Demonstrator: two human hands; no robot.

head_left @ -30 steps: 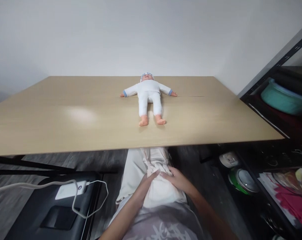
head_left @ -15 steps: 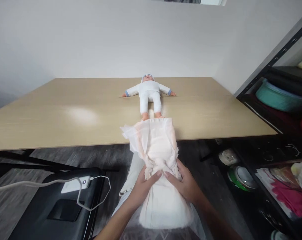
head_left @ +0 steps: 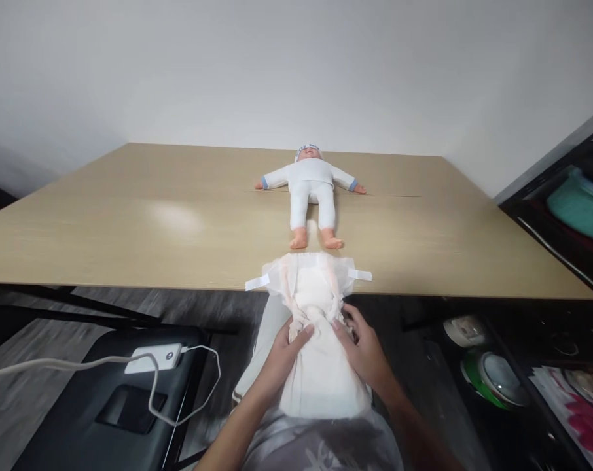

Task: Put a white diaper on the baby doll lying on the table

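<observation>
A white diaper (head_left: 321, 379) is spread lengthwise in front of me, over my lap, its far end level with the table's front edge. Both of its tape tabs stick out sideways at that far end. My left hand (head_left: 287, 347) grips the gathered middle from the left, thumb on top. On the other side my right hand (head_left: 362, 343) pinches the same middle, thumb above and fingers partly hidden beneath. Just beyond the diaper a baby doll (head_left: 312, 180) in white clothes and a printed cap lies on its back, arms spread, bare feet toward me.
The doll lies on a wooden table (head_left: 188, 229) against a wall. At left, a black seat (head_left: 71, 418) bears a white power bank (head_left: 154, 358) with a cable and a dark phone (head_left: 129, 409). A dark shelf with a teal basin (head_left: 584, 206) and jars stands at right.
The diaper has come lower and closer to me, away from the doll's feet. Its side wings and tabs now spread out on both sides. The camera view has shifted slightly.
</observation>
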